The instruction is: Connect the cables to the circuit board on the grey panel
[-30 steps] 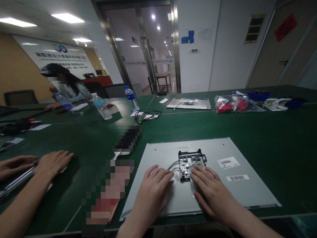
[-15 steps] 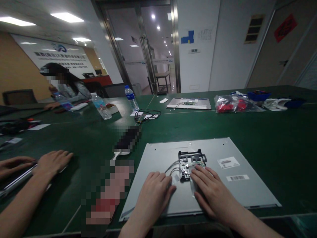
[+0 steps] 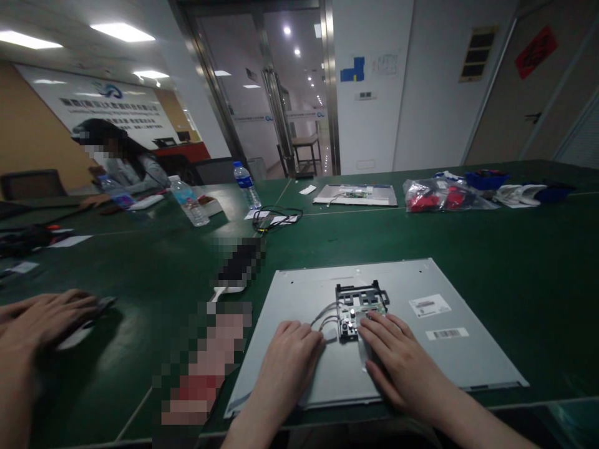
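A flat grey metal panel (image 3: 397, 280) lies on the green table, with a black frame and small circuit board (image 3: 349, 312) near its middle. Grey cables (image 3: 325, 312) run from the board toward my left hand (image 3: 294, 355), whose fingers are curled together just left of the board, holding something I cannot make out. My right hand (image 3: 393, 355) rests on the board's lower right part, over a translucent strip (image 3: 364, 349); its fingers lie extended, the thumb apart on the panel. Two labels, one white (image 3: 429, 305) and one with a barcode (image 3: 447, 333), are on the panel's right side.
At left, another person's hands (image 3: 56, 315) are over a small dark and white object. Bottles (image 3: 189, 202), a coiled black cable (image 3: 276, 218), a second panel (image 3: 355, 195) and a plastic bag with red items (image 3: 444, 196) lie farther back. Another person sits at the far left.
The neighbouring person's hands have moved left, and the silver object under them is out of sight. My left thumb has tucked in against the fingers. My right hand has stayed on the board.
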`<state>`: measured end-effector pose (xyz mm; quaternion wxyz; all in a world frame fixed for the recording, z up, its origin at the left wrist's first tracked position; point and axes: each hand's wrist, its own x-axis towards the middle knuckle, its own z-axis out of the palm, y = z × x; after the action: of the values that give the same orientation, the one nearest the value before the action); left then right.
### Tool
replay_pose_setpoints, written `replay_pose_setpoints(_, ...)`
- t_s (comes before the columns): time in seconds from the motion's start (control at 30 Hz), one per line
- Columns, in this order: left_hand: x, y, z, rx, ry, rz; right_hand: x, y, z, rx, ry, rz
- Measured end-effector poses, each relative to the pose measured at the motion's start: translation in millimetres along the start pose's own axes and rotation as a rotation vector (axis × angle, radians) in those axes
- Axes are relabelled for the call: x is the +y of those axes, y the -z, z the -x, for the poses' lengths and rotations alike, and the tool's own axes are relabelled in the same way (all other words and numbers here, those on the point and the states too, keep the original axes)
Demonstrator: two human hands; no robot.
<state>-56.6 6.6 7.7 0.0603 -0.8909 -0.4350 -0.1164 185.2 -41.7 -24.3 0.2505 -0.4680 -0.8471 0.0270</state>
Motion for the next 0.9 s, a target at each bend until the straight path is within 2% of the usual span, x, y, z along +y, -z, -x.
replay_pose_setpoints(0.17,0,-0.9,0,0.005,0.008,-0.005,0,-2,1,0.009,-0.003,0.000)
replay_pose_setpoints(0.43,6,0.3,-3,0.092,0.038,0.069,2,-3,1,0.042,0.024,0.007)
replay_pose_setpoints(0.9,2,-13.7,3,0.121,0.044,0.149,1,-1,0,0.018,0.021,0.014)
